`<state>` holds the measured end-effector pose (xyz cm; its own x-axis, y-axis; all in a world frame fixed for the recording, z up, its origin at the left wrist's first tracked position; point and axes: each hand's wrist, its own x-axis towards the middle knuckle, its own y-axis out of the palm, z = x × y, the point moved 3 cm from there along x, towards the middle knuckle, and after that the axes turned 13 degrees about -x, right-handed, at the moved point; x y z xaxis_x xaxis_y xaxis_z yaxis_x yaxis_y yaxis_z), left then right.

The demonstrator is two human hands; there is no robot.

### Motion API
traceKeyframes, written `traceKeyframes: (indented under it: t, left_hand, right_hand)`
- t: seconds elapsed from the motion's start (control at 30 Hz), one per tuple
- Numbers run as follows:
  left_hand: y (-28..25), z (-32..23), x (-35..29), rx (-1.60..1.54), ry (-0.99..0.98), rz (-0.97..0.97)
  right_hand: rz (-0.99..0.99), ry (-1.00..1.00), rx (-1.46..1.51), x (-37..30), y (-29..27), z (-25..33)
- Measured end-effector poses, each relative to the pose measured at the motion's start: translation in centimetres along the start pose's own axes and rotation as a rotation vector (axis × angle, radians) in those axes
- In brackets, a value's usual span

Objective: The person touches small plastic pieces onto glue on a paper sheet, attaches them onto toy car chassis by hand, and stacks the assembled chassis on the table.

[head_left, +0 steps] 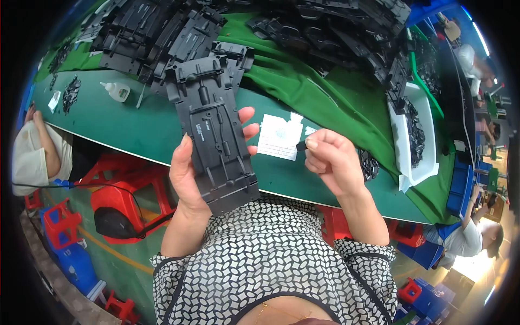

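My left hand point(190, 174) grips a long flat black plastic panel point(214, 130) by its lower sides, holding it upright over the edge of the green table point(141, 130). My right hand point(331, 160) is closed just right of the panel, pinching a small black piece point(301, 145) between thumb and forefinger. The piece's tip points left toward the panel and stays apart from it. A white paper sheet point(279, 136) lies on the table behind the two hands.
Piles of black plastic panels point(162, 32) cover a green cloth point(303, 86) at the back. A white tray point(420, 135) of small black parts sits right, a glue bottle point(116, 91) left. Red stools point(122, 189) stand below; other seated people on both sides.
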<state>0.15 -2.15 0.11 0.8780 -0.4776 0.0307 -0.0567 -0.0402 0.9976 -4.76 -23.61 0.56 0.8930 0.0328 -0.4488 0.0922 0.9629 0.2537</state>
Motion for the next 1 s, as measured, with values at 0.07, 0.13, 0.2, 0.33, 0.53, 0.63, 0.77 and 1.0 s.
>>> traceKeyframes:
  t: [0.07,0.13,0.2,0.33,0.53,0.63,0.77,1.0]
  left_hand:
    - [0.4,0.2,0.0,0.05,0.019,-0.046]
    - [0.4,0.3,0.3,0.112,0.021,-0.035]
    - [0.6,0.5,0.7,0.13,0.023,-0.02]
    - [0.9,0.5,0.7,0.128,0.011,0.007]
    - [1.1,0.7,0.5,0.107,-0.019,0.049]
    - [0.9,0.7,0.5,0.08,-0.024,0.088]
    - [1.3,0.7,0.1,0.23,-0.024,-0.031]
    - [1.0,0.7,0.3,0.15,-0.056,0.106]
  right_hand:
    - [-0.186,-0.22,-0.459,-1.3,0.6,0.9]
    - [-0.265,-0.63,-0.944,-3.0,1.7,2.2]
    - [-0.242,-1.062,-1.122,-3.8,3.2,3.0]
    - [-0.118,-1.371,-1.259,-4.6,4.9,2.2]
    - [-0.079,-1.461,-1.301,-4.2,5.3,0.8]
    - [-0.05,-1.463,-1.336,-4.1,5.4,0.5]
    - [-0.036,-1.48,-1.364,-4.1,5.7,0.4]
    - [-0.034,-1.469,-1.379,-4.2,5.9,0.4]
